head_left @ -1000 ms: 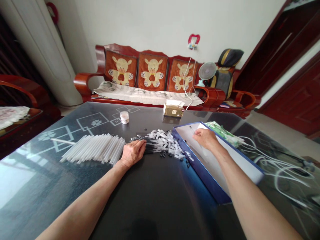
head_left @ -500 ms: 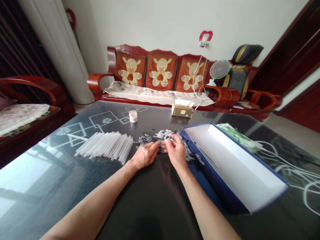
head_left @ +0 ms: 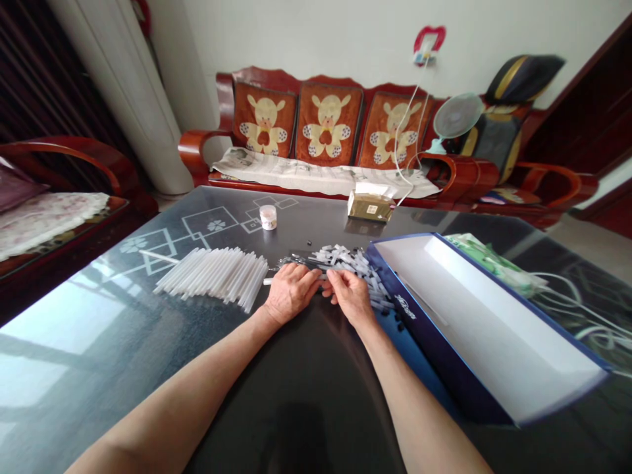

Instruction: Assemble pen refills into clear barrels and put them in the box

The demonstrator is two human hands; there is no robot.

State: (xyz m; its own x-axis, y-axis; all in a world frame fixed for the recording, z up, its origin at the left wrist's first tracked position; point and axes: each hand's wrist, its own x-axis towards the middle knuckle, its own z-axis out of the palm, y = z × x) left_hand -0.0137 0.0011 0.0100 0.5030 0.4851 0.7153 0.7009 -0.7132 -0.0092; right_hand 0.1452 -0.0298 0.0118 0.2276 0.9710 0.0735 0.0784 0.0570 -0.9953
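From my seat, the dark table (head_left: 320, 368) spreads under everything, and I take the long blue box (head_left: 444, 362) on it as my landmark. Well off to the left of the box lies a row of translucent tubes (head_left: 212, 276), side by side. Just outside the box's left wall I have a heap of short white pieces (head_left: 348, 260), strewn flat. Between that row and the box are the hands I'm guiding: the right hand (head_left: 350, 296) is the nearer to the box, the left hand (head_left: 292, 291) the farther. Beyond the left knuckles, away from the box, sit some thin dark rods (head_left: 296, 259).

What matters most is the white tube (head_left: 267, 282): its long axis runs crosswise, one end sticking out from the left hand on the side away from the box, the other pointing boxward. The left fingers curl around its middle; the right thumb and forefinger pinch narrowly at its boxward end, though any smaller part there is hidden from me. Smallest are the loose black bits (head_left: 399, 322) beside the box's left wall.
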